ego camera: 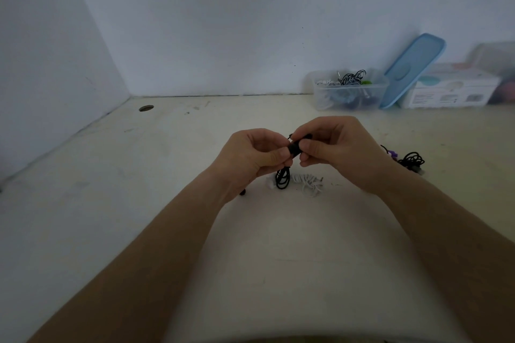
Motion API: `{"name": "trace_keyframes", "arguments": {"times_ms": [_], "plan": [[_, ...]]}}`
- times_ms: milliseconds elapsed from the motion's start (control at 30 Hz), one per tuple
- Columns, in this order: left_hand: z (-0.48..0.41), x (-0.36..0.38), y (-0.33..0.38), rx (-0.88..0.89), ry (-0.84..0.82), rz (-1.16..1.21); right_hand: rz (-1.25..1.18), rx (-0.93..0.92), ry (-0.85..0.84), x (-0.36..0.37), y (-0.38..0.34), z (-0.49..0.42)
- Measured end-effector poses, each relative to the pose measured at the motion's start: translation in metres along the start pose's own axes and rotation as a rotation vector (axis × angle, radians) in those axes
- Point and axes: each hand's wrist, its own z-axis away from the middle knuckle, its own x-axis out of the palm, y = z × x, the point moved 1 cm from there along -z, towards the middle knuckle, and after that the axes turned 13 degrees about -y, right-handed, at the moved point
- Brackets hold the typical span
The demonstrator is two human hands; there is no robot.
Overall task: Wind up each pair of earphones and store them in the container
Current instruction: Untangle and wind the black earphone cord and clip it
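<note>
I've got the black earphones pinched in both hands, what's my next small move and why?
Probably wrap the remaining cord around the coil. The left hand and right hand both pinch the black earphones, loops hang beneath, and an end seems to dangle by the left wrist. The open container comes afterwards.

The scuffed off-white table [167, 175] meets the wall at its far edge, with a round hole [146, 108] at far left. Near the middle lie bundled white earphones [306, 184]. To the right, a black cable tangle [412, 160] sits beside a purple piece [393, 154]. At far right stand a clear container [319, 92], a leaning blue lid [412, 69] and a white box [451, 93].
</note>
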Motion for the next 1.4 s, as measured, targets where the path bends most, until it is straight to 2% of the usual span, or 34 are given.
{"name": "trace_keyframes", "arguments": {"times_ms": [367, 667, 1000, 1167, 1300, 1400], "plan": [[0.0, 0.0, 0.003, 0.051, 0.035, -0.067, -0.007, -0.009, 0.105, 0.002, -0.001, -0.001], [0.0, 0.0, 0.003, 0.053, 0.05, -0.125, -0.024, 0.001, 0.078, 0.002, -0.001, -0.001], [-0.001, 0.001, 0.007, 0.086, 0.156, -0.291, -0.106, 0.05, 0.019, -0.001, -0.003, 0.001], [0.003, 0.002, 0.014, 0.101, 0.153, -0.332, -0.079, 0.044, 0.061, -0.001, -0.01, 0.0], [0.004, -0.003, 0.013, 0.117, 0.238, -0.519, -0.18, 0.036, 0.108, -0.005, -0.023, -0.005], [0.003, -0.003, 0.015, 0.035, 0.15, -0.623, -0.244, 0.033, 0.1, -0.003, -0.032, -0.009]]}}
